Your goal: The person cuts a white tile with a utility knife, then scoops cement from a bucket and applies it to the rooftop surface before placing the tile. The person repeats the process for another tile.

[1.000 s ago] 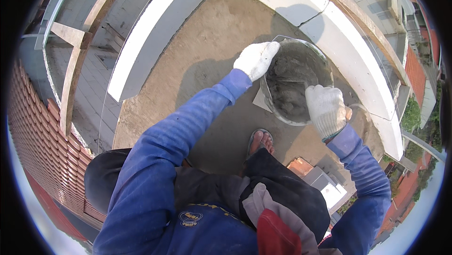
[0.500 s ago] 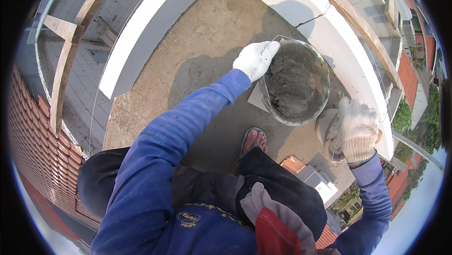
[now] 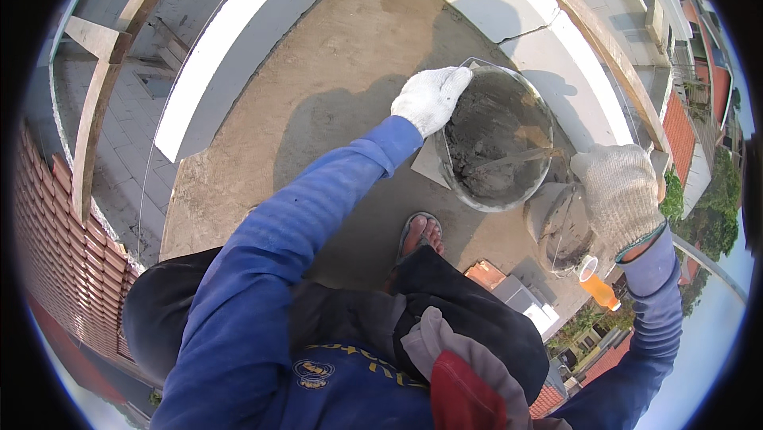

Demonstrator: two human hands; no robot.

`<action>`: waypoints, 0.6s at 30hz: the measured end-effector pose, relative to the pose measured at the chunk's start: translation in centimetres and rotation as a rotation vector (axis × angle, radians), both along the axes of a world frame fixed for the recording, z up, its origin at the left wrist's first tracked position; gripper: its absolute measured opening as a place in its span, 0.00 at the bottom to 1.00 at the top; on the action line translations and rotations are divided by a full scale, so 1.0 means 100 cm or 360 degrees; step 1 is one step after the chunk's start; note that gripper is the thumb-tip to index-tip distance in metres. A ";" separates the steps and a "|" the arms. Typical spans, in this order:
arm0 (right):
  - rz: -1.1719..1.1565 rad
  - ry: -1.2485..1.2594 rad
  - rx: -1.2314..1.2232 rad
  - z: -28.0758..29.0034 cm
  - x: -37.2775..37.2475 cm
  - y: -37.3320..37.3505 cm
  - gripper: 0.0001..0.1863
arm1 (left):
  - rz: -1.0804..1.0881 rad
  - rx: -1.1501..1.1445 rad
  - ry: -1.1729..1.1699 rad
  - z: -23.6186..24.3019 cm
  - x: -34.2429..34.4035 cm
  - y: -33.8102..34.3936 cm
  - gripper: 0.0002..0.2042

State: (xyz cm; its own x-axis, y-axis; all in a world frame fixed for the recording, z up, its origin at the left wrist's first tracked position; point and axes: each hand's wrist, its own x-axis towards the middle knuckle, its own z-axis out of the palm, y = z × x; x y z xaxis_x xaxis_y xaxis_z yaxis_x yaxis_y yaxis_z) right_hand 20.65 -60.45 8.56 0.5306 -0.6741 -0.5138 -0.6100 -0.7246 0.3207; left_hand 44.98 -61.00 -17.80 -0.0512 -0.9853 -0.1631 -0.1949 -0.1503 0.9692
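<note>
My left hand (image 3: pixel 429 101), in a white knit glove, grips the upper left rim of a bucket (image 3: pixel 509 207). Wet grey mortar (image 3: pixel 481 124) lies inside it. In my gloved right hand (image 3: pixel 620 191), fingers are closed round what appears to be a trowel (image 3: pixel 520 157); its grey, mortar-coated blade reaches over the right rim into the bucket. My palm hides most of the handle. A smaller bucket (image 3: pixel 548 223) with mortar-smeared insides stands close by, partly below my right hand. Beside my right wrist is an orange bottle (image 3: pixel 598 284).
White low walls (image 3: pixel 238 56) border the concrete floor (image 3: pixel 342 48) on the left and far right (image 3: pixel 572 72). Wooden beams (image 3: pixel 95 128) stand beyond them. My sandalled foot (image 3: pixel 421 233) is near the bucket. Tiled roofs (image 3: pixel 71 239) lie below the edge.
My right hand has moved slightly up and right, and the trowel blade now shows inside the bucket. The mortar heap looks lower and smoother. The orange bottle has come into sight. My left hand keeps its grip.
</note>
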 end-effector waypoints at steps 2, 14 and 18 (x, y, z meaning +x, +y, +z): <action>-0.0149 -0.0043 0.0015 0.000 -0.006 0.000 0.12 | 0.0004 0.0008 0.0052 -0.001 -0.003 0.000 0.28; -0.0028 0.0000 0.0250 -0.080 0.031 -0.033 0.11 | -0.0026 0.0028 0.0135 -0.004 -0.012 -0.004 0.29; -0.0036 -0.0051 0.0203 -0.008 0.006 -0.007 0.09 | -0.0061 0.0072 0.0090 -0.001 -0.004 -0.004 0.27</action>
